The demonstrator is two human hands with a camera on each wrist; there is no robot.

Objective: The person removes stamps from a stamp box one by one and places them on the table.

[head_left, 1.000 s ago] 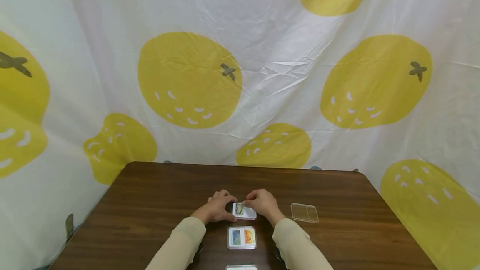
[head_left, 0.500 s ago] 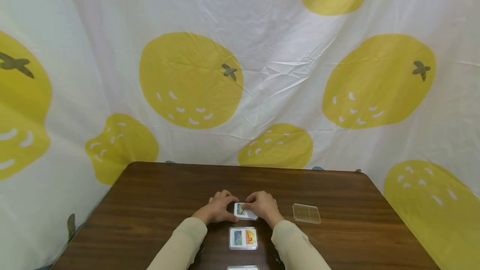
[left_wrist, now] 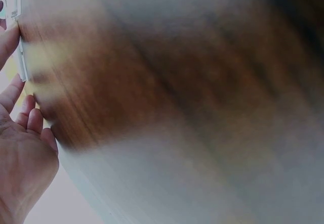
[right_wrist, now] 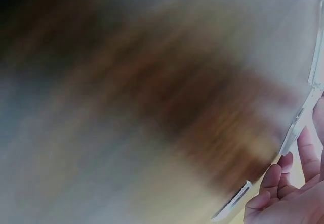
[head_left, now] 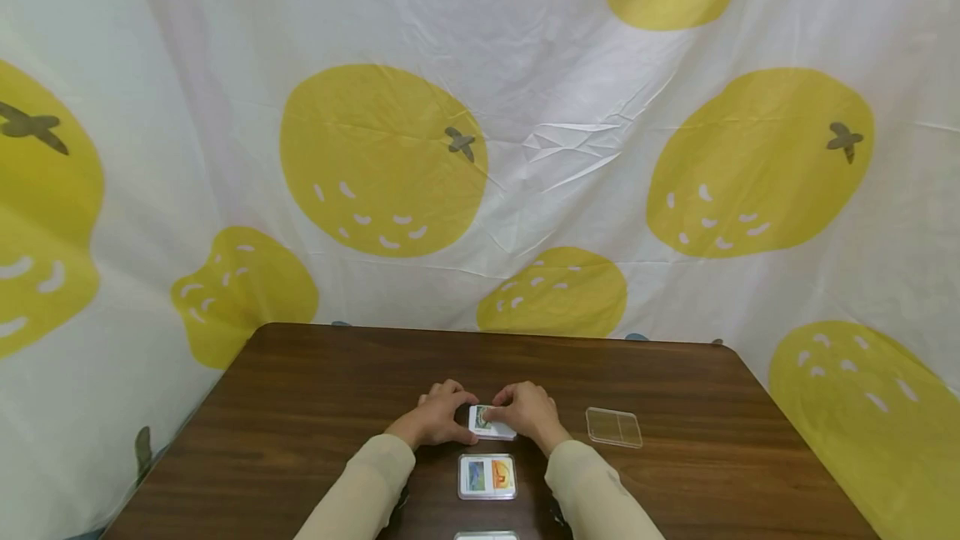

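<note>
In the head view a small flat plastic case (head_left: 501, 433) lies on the table between both hands. A picture card (head_left: 480, 417) with a green image shows in its left half. My left hand (head_left: 433, 418) grips the left end, thumb at the near corner and index finger at the far one. From the other side, my right hand (head_left: 527, 412) pinches at the card, thumb over the picture's right part and index finger at the far edge; the case's right half is mostly hidden beneath it. Both wrist views show the case only edge-on at the fingertips.
A closed clear case (head_left: 487, 477) with a blue and an orange picture lies just nearer. Another case (head_left: 486, 536) is cut off at the bottom edge. To the right lies a clear lid (head_left: 613, 427). A lemon-patterned curtain (head_left: 405, 290) hangs behind the brown table (head_left: 337, 357).
The right thumb has moved down and left from the far edge onto the picture, covering part of it. The left hand keeps its grip; the view has shifted slightly.
</note>
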